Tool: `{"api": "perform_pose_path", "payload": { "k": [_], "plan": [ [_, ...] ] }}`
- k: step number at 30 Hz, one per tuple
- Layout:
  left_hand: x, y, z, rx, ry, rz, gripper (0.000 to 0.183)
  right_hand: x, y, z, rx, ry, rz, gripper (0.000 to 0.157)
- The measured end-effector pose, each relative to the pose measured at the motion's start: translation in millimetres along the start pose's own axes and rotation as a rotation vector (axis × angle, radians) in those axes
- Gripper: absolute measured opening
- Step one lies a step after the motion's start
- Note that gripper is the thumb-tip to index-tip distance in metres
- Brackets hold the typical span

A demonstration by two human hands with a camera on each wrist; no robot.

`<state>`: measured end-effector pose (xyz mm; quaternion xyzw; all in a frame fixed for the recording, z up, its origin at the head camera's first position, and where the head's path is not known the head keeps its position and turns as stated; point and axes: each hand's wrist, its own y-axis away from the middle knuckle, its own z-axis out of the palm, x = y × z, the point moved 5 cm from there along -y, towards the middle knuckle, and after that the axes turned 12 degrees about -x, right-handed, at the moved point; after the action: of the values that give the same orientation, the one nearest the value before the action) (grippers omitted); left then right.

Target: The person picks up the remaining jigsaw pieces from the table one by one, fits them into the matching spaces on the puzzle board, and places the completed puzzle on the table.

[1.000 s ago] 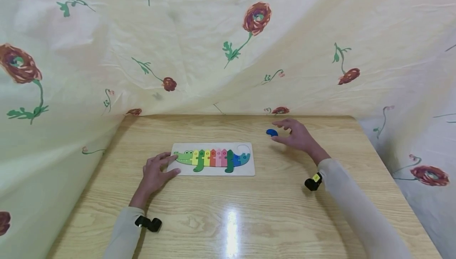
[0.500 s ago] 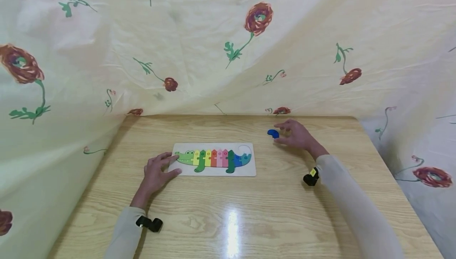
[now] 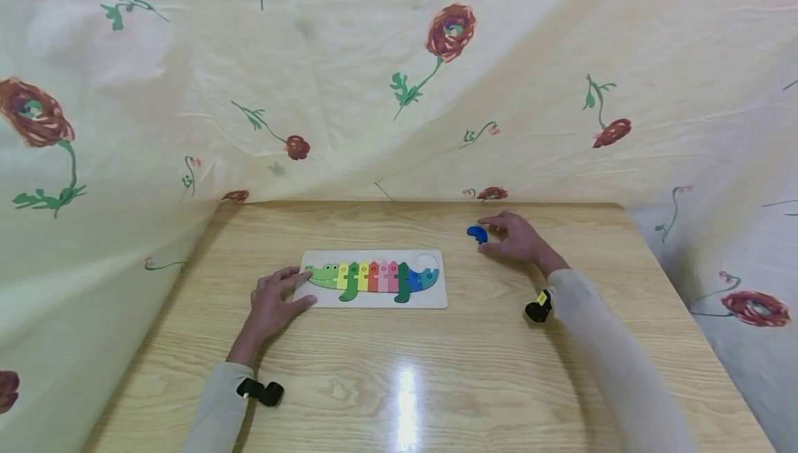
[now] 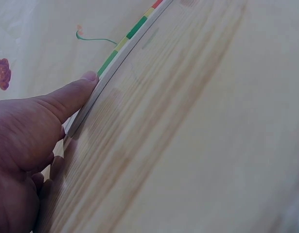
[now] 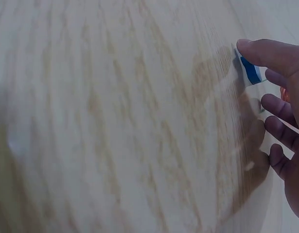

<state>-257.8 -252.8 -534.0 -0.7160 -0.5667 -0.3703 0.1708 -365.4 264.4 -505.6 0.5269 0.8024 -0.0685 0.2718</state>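
Note:
A white puzzle board (image 3: 374, 300) lies on the table, bearing a crocodile (image 3: 383, 278) of coloured jigsaw pieces. At its right end, above the tail, a curled outline stands bare. My left hand (image 3: 274, 304) rests at the board's left end, index finger at the snout. In the left wrist view its straight thumb (image 4: 76, 94) touches the board's edge. Farther back, right of the board, my right hand (image 3: 514, 236) pinches a curved blue puzzle piece (image 3: 476, 233) between thumb and index finger. The right wrist view shows the thumb partly covering this piece.
The wooden table (image 3: 349, 370) ends at the back against a cream cloth (image 3: 349, 93) with printed red flowers. The cloth also hangs along both sides. Black wrist cameras sit on both sleeves. A bright reflection lies near the front.
The right thumb and index finger have drawn closer around the blue puzzle piece, which has turned slightly. My left hand and the board keep their places.

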Motion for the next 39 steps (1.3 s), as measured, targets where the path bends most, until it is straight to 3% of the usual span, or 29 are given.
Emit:
{"api": "perform_pose_path", "payload": {
  "k": [28, 39],
  "plan": [
    [-0.6, -0.2, -0.1, 0.005, 0.0, 0.005, 0.061, 4.8, -2.6, 2.3, -0.004, -0.039, 0.05, 0.055],
    [0.1, 0.1, 0.2, 0.001, 0.001, -0.009, 0.062, 1.1, 1.8, 0.8, 0.033, -0.063, 0.05, 0.054]
  ]
}}
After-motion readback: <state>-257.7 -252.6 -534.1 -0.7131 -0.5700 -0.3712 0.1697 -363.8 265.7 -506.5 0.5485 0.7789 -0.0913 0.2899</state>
